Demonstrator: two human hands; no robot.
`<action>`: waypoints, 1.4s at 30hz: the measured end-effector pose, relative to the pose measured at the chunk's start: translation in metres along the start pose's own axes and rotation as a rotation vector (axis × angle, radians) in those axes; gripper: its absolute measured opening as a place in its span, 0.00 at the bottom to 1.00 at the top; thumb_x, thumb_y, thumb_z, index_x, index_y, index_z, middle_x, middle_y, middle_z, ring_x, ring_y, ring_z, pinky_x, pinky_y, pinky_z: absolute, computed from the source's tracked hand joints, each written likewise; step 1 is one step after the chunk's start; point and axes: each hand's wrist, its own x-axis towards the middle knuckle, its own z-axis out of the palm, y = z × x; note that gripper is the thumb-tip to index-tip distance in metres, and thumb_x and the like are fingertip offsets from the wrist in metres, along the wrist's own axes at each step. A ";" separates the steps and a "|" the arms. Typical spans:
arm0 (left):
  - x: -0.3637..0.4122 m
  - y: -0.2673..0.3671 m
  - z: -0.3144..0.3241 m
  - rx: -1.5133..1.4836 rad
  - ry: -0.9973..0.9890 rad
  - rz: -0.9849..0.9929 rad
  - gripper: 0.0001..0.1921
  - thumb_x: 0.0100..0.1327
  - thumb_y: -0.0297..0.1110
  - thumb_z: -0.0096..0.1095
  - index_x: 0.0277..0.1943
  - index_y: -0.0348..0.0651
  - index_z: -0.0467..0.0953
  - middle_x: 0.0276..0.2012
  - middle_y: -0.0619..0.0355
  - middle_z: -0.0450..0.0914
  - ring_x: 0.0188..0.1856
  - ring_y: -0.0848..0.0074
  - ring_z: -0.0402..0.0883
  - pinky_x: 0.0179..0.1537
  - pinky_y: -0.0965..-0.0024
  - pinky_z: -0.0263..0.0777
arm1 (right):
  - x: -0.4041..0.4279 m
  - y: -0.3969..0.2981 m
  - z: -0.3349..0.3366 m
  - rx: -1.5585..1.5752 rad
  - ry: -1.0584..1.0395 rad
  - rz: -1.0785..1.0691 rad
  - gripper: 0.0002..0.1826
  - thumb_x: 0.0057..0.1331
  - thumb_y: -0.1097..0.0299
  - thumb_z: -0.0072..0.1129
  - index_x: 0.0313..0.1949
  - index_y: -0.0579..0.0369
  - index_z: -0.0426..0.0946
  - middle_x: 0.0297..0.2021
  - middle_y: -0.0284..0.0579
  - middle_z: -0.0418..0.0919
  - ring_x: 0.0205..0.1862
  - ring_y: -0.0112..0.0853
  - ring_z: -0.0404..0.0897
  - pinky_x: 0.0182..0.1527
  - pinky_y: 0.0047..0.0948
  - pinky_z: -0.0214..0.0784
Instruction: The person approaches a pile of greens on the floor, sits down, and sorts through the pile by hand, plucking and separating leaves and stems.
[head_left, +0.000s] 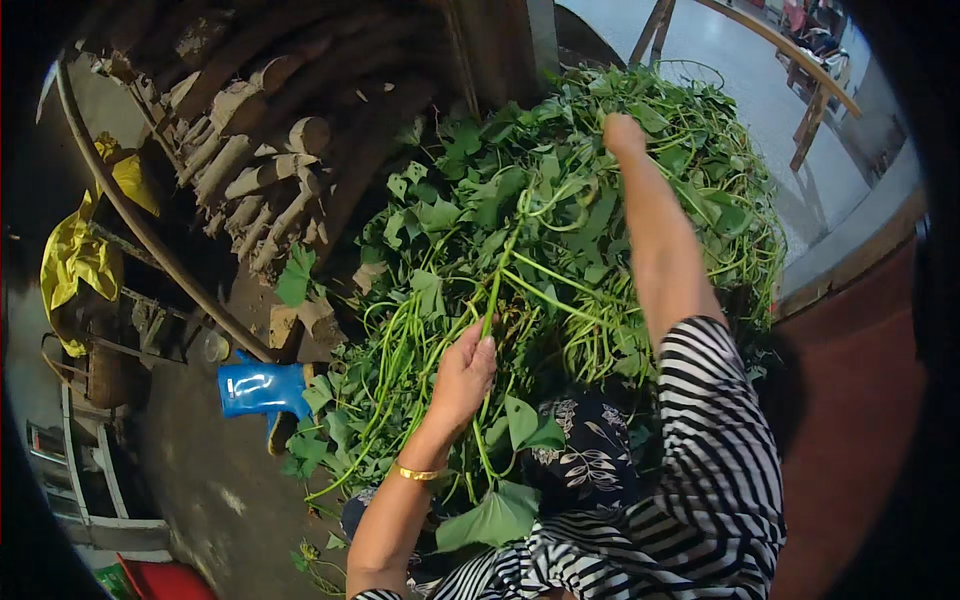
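My left hand (461, 371) is closed around a bundle of green leafy vine stems (501, 274), with the thumb lying along the stems. Leaves on their lower ends, one of them broad (491, 517), hang down over my lap. Farther out and to the right, my right hand (625, 135) reaches into the large heap of leafy vines (480, 191). Its fingers are folded out of sight among the leaves, so whether it grips a stem is unclear. The heap spreads in front of my knees, covered by dark leaf-patterned cloth (589, 442).
Blue rubber boots (262, 390) lie left of the heap. Cut firewood (247, 165) is stacked beyond, near a long curved pole (135, 217) and yellow plastic bags (79, 262). A red container (165, 577) stands lower left. A wooden trestle (810, 127) stands upper right.
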 end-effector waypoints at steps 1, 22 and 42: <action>0.002 -0.004 -0.002 -0.016 0.012 -0.004 0.19 0.66 0.32 0.41 0.59 0.40 0.59 0.18 0.70 0.58 0.17 0.88 0.54 0.18 0.84 0.50 | 0.000 0.006 -0.014 0.068 0.017 0.011 0.15 0.60 0.59 0.47 0.37 0.57 0.76 0.38 0.52 0.76 0.41 0.45 0.76 0.40 0.43 0.68; 0.017 -0.003 0.000 -0.197 -0.028 0.008 0.15 0.66 0.33 0.40 0.54 0.42 0.63 0.18 0.71 0.55 0.16 0.89 0.52 0.15 0.85 0.45 | -0.179 -0.075 -0.006 -0.202 -0.064 -0.844 0.06 0.53 0.70 0.47 0.30 0.54 0.71 0.21 0.49 0.76 0.27 0.44 0.77 0.27 0.42 0.68; 0.013 -0.021 -0.012 -0.152 0.095 0.101 0.11 0.64 0.34 0.41 0.47 0.41 0.66 0.19 0.65 0.68 0.15 0.87 0.61 0.14 0.84 0.54 | -0.230 -0.106 -0.033 0.677 -0.947 -0.434 0.15 0.55 0.56 0.55 0.24 0.57 0.74 0.15 0.41 0.71 0.18 0.27 0.69 0.21 0.30 0.59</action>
